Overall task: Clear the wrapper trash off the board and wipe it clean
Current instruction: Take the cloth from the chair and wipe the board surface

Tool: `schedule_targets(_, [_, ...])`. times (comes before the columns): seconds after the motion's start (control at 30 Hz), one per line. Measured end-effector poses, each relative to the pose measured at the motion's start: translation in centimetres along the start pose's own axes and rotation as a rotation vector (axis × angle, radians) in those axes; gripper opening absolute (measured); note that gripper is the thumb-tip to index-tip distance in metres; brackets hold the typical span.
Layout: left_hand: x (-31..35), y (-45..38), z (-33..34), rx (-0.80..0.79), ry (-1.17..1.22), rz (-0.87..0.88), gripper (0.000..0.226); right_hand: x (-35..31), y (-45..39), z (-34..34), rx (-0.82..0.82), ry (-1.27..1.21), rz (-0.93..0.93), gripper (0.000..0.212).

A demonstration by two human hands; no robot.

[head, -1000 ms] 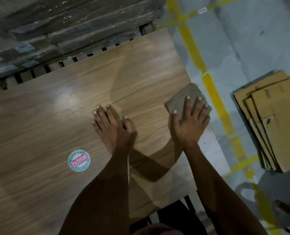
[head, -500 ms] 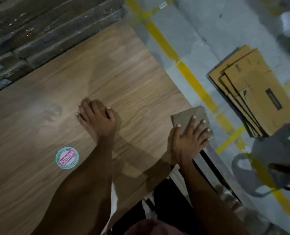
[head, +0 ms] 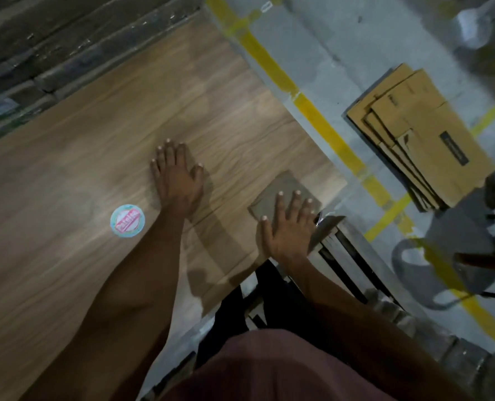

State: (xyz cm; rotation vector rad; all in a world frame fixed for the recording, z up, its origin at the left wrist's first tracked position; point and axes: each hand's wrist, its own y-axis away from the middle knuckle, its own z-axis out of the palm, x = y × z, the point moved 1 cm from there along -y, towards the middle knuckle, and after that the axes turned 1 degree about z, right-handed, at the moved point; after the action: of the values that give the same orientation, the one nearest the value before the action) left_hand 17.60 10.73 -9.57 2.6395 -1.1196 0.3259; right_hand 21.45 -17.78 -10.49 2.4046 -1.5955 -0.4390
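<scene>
A folded cloth [head: 284, 192] is pressed flat under the straight fingers [head: 279, 202] of the right hand [head: 288, 227] at the board's [head: 96, 157] near right corner for wiping, while the board is steadied by the left hand [head: 178, 178], laid open, grasping nothing.

We reach forward with both bare arms. Our left hand [head: 178, 180] lies palm down with the fingers straight and close together, thumb out to the right. Our right hand [head: 288, 227] is also palm down, fingers straight and spread, thumb out to the left. Both forearms run up from the lower frame.
</scene>
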Motion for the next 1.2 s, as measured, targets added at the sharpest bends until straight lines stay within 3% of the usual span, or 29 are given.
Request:
schedule_targets(0.2, [-1.9, 10.1, -0.4, 0.064, 0.183, 0.008, 0.045, -5.4, 7.4, 2.5, -0.233, 0.129, -0.675, 0.096])
schedule_targets(0.3, [-3.7, 16.8, 0.6, 0.100, 0.256, -0.048, 0.040, -6.4, 9.4, 3.7, -0.253, 0.208, -0.841, 0.097])
schedule_targets(0.4, [-4.6, 22.7, 1.0, 0.166, 0.299, -0.065, 0.030, -6.0, 8.6, 3.0, -0.253, 0.235, -0.896, 0.079])
schedule_targets(0.47, [-5.1, 25.1, 0.9, 0.185, 0.282, -0.021, 0.027, -5.4, 7.3, 1.7, -0.236, 0.242, -0.838, 0.070])
schedule_targets(0.53, [-6.2, 26.1, 0.6, 0.162, 0.247, -0.009, 0.031, -4.7, 5.7, 0.5, -0.239, 0.253, -0.639, 0.066])
schedule_targets(0.63, [-8.1, 26.9, 0.4, 0.127, 0.237, -0.127, 0.039, -2.1, 2.8, -1.4, -0.214, 0.200, -0.332, 0.068])
schedule_targets(0.73, [-8.8, 27.7, 0.1, 0.137, 0.313, -0.237, 0.041, -0.9, 0.5, -3.0, -0.282, 0.135, -0.169, 0.072])
schedule_targets(0.87, [-6.9, 27.9, -0.3, 0.149, 0.366, -0.338, 0.049, -4.0, 0.1, -3.2, -0.351, -0.060, 0.156, 0.074])
schedule_targets(1.03, [-2.6, 27.1, -2.6, 0.201, 0.878, -0.539, 0.035, -10.9, 4.8, -6.7, -0.687, -0.545, -0.155, 0.036])
schedule_targets(1.13, [-0.6, 26.6, -4.9, 0.234, 1.282, -0.599, 0.028, -12.9, 7.1, -8.6, -0.842, -0.913, -0.104, 0.026])
schedule_targets(1.2, [-0.3, 26.5, -6.6, 0.164, 1.472, -0.676, 0.034, -13.1, 7.4, -9.9, -0.896, -0.997, -0.083, 0.028])
